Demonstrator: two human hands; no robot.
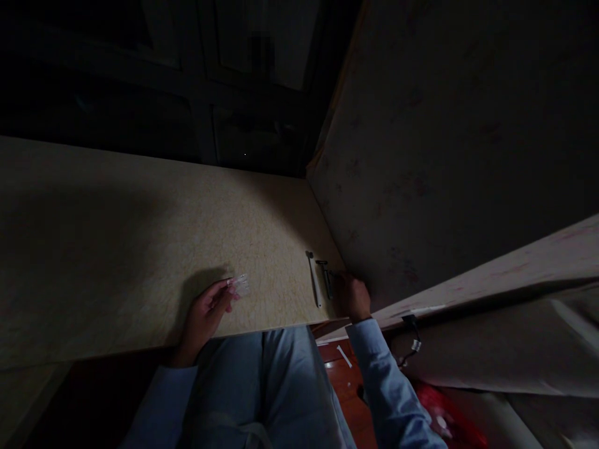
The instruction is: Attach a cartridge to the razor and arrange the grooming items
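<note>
My left hand (209, 315) is closed, pinching a small crinkled piece of clear plastic wrapper (241, 285) just above the sill-like tabletop (196, 231). At the right end of that top, my right hand (352, 295) rests by the wall; its fingers are in shadow, so I cannot make out whether they hold anything. Left of it lies a dark razor (326, 279), its head pointing away from me. Beside the razor, a white-handled toothbrush (315, 280) with a dark head lies roughly parallel to it.
Dark window panes (262, 125) stand behind the top, and a patterned wall (421, 156) bounds it on the right. Below right are a black cable (412, 349) with a white tag, a red bag (442, 415) and a white strip (344, 356) on the reddish floor.
</note>
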